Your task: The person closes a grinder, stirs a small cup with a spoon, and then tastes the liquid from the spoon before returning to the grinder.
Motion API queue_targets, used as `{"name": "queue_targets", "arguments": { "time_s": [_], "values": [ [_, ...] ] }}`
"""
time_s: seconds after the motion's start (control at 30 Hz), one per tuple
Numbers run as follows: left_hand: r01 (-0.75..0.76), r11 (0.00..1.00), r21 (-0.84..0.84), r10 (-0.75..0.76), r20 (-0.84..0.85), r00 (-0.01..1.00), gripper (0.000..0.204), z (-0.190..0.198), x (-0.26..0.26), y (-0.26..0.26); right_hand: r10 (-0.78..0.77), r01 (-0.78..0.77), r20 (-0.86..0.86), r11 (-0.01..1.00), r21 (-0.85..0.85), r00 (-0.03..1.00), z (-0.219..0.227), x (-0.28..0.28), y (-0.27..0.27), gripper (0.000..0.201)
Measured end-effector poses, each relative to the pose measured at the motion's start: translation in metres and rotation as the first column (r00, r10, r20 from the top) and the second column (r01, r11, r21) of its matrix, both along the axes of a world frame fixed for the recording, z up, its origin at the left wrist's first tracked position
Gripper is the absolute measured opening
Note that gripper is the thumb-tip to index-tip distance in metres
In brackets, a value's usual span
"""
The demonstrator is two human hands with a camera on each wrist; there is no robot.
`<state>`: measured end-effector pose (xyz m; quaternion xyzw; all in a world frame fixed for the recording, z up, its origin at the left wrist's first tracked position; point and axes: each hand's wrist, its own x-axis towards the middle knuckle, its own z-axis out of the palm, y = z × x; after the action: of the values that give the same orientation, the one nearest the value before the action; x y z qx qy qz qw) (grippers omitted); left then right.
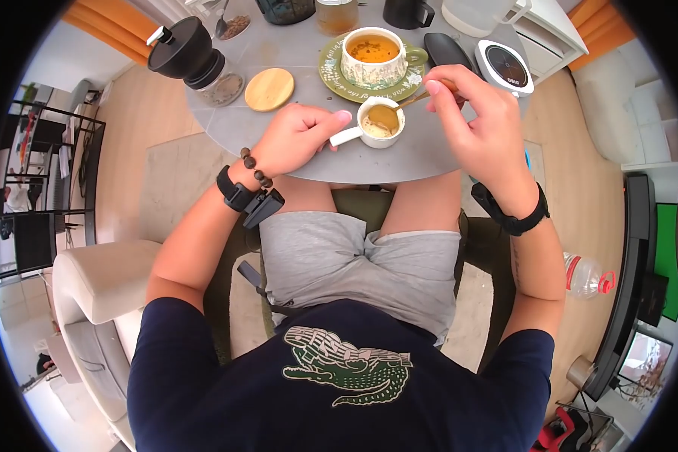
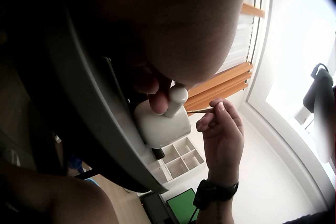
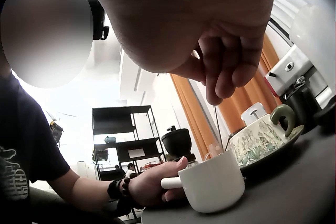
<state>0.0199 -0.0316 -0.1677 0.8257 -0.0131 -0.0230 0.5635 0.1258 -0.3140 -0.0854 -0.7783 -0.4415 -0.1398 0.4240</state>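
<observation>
My left hand (image 1: 297, 139) pinches the stubby handle of a small white cup (image 1: 383, 142) near the table's front edge. Inside the cup lies a pale, creamy-looking substance. A gold spoon (image 1: 385, 116) dips its bowl into that cup, and my right hand (image 1: 481, 124) pinches the upper end of its handle from above. Just behind stands a flower-patterned teacup (image 1: 373, 74) of amber liquid with dark bits, on a green saucer (image 1: 330, 69). The left wrist view shows the white cup (image 2: 163, 127) from its handle side. From the right wrist, the cup (image 3: 212, 184) appears upright.
A round wooden lid (image 1: 270, 90) and a hand grinder (image 1: 192, 56) sit at the left. On the right are a digital scale (image 1: 505, 66), a dark oval dish (image 1: 446, 51) and a clear pitcher (image 1: 474, 15). A black mug (image 1: 407, 13) stands at the back.
</observation>
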Motion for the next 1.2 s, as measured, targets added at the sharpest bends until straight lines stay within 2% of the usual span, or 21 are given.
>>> {"name": "queue_targets", "arguments": {
  "time_s": [0.13, 0.2, 0.23, 0.3, 0.43, 0.5, 0.63, 0.7, 0.73, 0.8, 0.83, 0.93, 1.0, 1.03, 1.17, 1.2],
  "values": [
    [0.003, 1.0, 0.006, -0.003, 0.003, 1.0, 0.059, -0.002, 0.001, 0.001, 0.006, -0.006, 0.011, 1.0, -0.012, 1.0, 0.001, -0.003, 0.001, 0.011],
    [0.002, 1.0, 0.01, -0.002, 0.007, 1.0, 0.059, -0.002, 0.001, 0.001, 0.043, -0.044, -0.144, 0.999, -0.007, 0.989, 0.001, -0.004, 0.001, 0.01],
    [0.003, 1.0, 0.014, -0.003, 0.01, 1.0, 0.059, -0.002, 0.001, 0.001, 0.043, -0.045, -0.144, 0.999, -0.007, 0.989, 0.0, -0.004, 0.002, 0.01],
    [0.013, 0.999, 0.034, -0.013, -0.014, 1.0, 0.057, 0.001, 0.0, 0.001, 0.042, -0.034, -0.1, 0.996, 0.078, 0.994, -0.003, -0.001, 0.004, 0.01],
    [0.033, 0.998, 0.06, -0.031, -0.042, 0.999, 0.057, 0.007, 0.0, 0.0, 0.004, -0.005, 0.029, 0.999, 0.037, 1.0, -0.003, 0.003, 0.0, 0.011],
    [0.036, 0.997, 0.061, -0.034, -0.033, 0.999, 0.057, 0.005, 0.0, 0.001, 0.012, -0.012, -0.076, 1.0, -0.001, 0.997, -0.001, 0.0, 0.0, 0.012],
    [0.031, 0.997, 0.068, -0.027, -0.062, 0.998, 0.057, 0.006, -0.001, 0.001, 0.039, -0.037, -0.144, 0.999, 0.014, 0.989, -0.003, 0.003, 0.001, 0.011],
    [0.034, 0.997, 0.068, -0.03, -0.058, 0.998, 0.057, 0.006, -0.001, 0.001, 0.056, -0.044, -0.115, 0.993, 0.105, 0.992, -0.004, 0.004, 0.002, 0.01],
    [0.028, 0.997, 0.068, -0.024, -0.055, 0.998, 0.057, 0.006, -0.001, 0.0, 0.047, -0.035, -0.114, 0.994, 0.106, 0.992, -0.003, 0.004, 0.002, 0.01],
    [0.034, 0.998, 0.061, -0.031, -0.043, 0.999, 0.056, 0.003, 0.0, 0.001, 0.012, -0.015, 0.05, 0.998, 0.055, 0.999, -0.001, 0.003, 0.0, 0.011],
    [0.031, 0.998, 0.054, -0.029, -0.033, 0.999, 0.056, 0.001, 0.001, 0.002, 0.0, -0.002, 0.05, 0.998, 0.057, 0.999, -0.002, 0.003, 0.0, 0.011],
    [0.033, 0.998, 0.052, -0.032, -0.023, 0.999, 0.056, -0.003, 0.002, 0.004, 0.019, -0.019, 0.006, 0.999, 0.032, 1.0, -0.004, 0.002, -0.001, 0.012],
    [0.027, 0.999, 0.039, -0.027, 0.0, 1.0, 0.055, -0.004, 0.002, 0.002, 0.046, -0.043, -0.171, 0.999, 0.02, 0.984, -0.004, 0.001, -0.001, 0.012],
    [0.008, 1.0, 0.025, -0.009, 0.023, 1.0, 0.055, -0.003, 0.002, 0.001, 0.057, -0.047, -0.179, 0.997, 0.062, 0.982, -0.003, 0.0, 0.0, 0.012],
    [0.007, 0.999, 0.034, -0.007, 0.005, 1.0, 0.055, 0.005, 0.0, -0.001, 0.033, -0.024, -0.099, 0.995, 0.094, 0.995, 0.0, 0.004, -0.002, 0.013],
    [0.015, 0.999, 0.036, -0.015, 0.005, 1.0, 0.055, 0.005, 0.0, 0.0, 0.031, -0.03, -0.009, 0.996, 0.086, 0.999, 0.0, 0.005, -0.002, 0.013]
  ]
}}
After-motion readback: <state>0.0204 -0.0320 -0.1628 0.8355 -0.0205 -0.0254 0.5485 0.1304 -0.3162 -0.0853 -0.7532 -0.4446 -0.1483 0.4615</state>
